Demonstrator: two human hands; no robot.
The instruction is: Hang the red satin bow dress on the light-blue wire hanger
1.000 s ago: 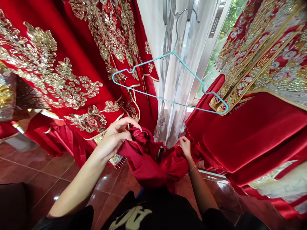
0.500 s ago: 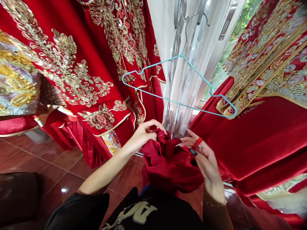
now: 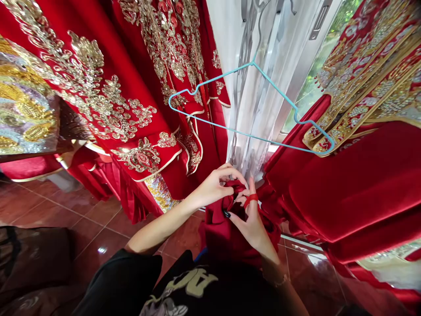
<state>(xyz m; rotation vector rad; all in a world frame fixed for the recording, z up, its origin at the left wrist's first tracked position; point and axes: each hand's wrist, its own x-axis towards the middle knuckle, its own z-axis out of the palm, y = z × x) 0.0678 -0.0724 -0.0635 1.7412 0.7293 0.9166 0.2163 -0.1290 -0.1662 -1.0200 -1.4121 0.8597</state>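
Observation:
A bunched dark red cloth (image 3: 226, 237), its kind hidden by the folds, hangs in front of my body. My left hand (image 3: 223, 182) pinches its gathered upper edge between thumb and fingers. Close beside it, my right hand (image 3: 248, 217) has come onto the same edge, its dark-nailed thumb on the near side and its fingers curled behind the fold. A red band (image 3: 251, 199) goes round one of the right fingers. Beyond both hands a light blue clothes hanger (image 3: 230, 129) hangs with nothing on it.
Red garments with gold embroidery (image 3: 108, 101) hang on the left, and another beaded red garment (image 3: 368, 175) on the right. White curtains (image 3: 259, 101) and a window frame stand behind the hanger. A brown bag-like object (image 3: 36, 259) lies on the red tiled floor (image 3: 95, 232).
My right hand has moved left and closed on the cloth edge; its fingers were loosely spread before. My left hand has shifted slightly right, still pinching the cloth.

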